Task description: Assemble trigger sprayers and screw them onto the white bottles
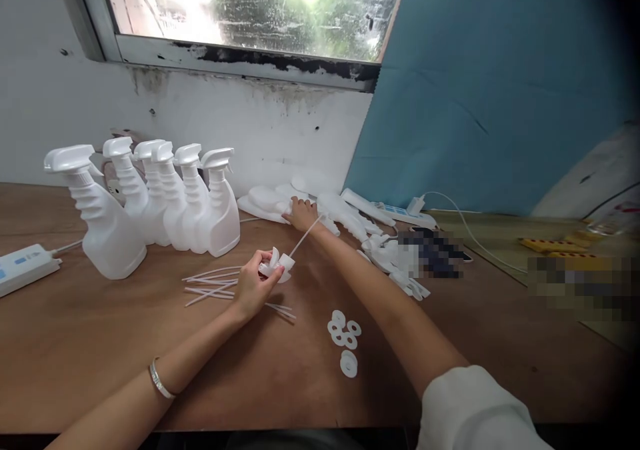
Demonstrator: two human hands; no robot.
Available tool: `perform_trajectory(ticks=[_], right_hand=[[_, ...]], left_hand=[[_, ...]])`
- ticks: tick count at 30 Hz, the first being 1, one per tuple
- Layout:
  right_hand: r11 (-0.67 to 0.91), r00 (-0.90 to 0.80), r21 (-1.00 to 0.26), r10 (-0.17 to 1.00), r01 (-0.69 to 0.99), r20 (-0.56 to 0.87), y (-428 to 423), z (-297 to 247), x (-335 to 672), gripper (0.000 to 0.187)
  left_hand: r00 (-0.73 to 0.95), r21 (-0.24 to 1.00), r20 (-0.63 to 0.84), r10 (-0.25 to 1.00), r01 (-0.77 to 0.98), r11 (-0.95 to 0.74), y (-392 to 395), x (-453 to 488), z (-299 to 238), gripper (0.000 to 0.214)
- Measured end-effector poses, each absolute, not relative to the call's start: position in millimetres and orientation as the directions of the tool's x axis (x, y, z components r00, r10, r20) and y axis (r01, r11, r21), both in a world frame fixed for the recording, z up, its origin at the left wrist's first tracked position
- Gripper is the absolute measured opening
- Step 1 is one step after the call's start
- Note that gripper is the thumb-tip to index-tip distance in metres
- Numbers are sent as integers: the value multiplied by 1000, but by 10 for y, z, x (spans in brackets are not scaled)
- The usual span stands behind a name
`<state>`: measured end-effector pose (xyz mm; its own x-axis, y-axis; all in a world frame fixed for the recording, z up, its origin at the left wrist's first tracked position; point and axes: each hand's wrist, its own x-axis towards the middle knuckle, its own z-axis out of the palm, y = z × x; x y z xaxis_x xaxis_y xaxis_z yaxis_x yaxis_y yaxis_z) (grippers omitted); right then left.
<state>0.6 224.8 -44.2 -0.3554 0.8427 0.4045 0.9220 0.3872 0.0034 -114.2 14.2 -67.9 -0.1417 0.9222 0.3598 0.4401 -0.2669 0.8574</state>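
My left hand (255, 283) is closed around a white trigger spray head (274, 267). From the head a thin white dip tube (306, 235) sticks out up and to the right, passing close to my right wrist. At the back, my right hand (303, 214) reaches into a pile of white bottles lying on their sides, its fingers curled over the neck end of one spray bottle (263, 200). Loose dip tubes (213, 280) lie on the table beside and under my left hand. Several flat white ring washers (345, 330) rest nearer to me, between my forearms.
Several assembled spray bottles (113, 230) stand upright at the left. More bottles (345, 213) and spray heads (395, 257) lie at the back right. Power strips (25, 267) sit at the left and behind the pile, with a white cable (465, 223). The wall and window bound the brown table (225, 383).
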Motion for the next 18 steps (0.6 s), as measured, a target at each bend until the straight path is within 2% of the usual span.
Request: perform_trajectory(ticks=[5, 9, 11, 12, 13, 16, 18], right_hand=[[399, -374, 24, 834, 916, 406, 2289, -471, -34, 46], [402, -364, 0, 831, 916, 421, 2240, -409, 37, 46], [400, -340, -52, 836, 915, 431, 2183, -378, 150, 47], [404, -316, -119, 839, 907, 443, 2149, -370, 227, 48], [417, -269, -256, 846, 872, 460, 2113, -370, 315, 49], [416, -59, -705, 880, 575, 471, 2004, -410, 614, 49], [364, 32, -802, 903, 474, 429, 1928, -450, 809, 48]], left_hand=[[-164, 882, 345, 924, 392, -260, 148, -1152, -669, 26], [-218, 912, 350, 911, 301, -279, 190, -1185, -683, 28], [-245, 935, 329, 912, 221, -278, 207, -1201, -685, 32], [-258, 943, 318, 912, 186, -276, 213, -1209, -683, 34], [-272, 948, 310, 911, 160, -275, 218, -1216, -680, 35], [-310, 958, 286, 907, 107, -265, 234, -1231, -672, 34], [-335, 968, 252, 908, 72, -242, 250, -1236, -676, 33]])
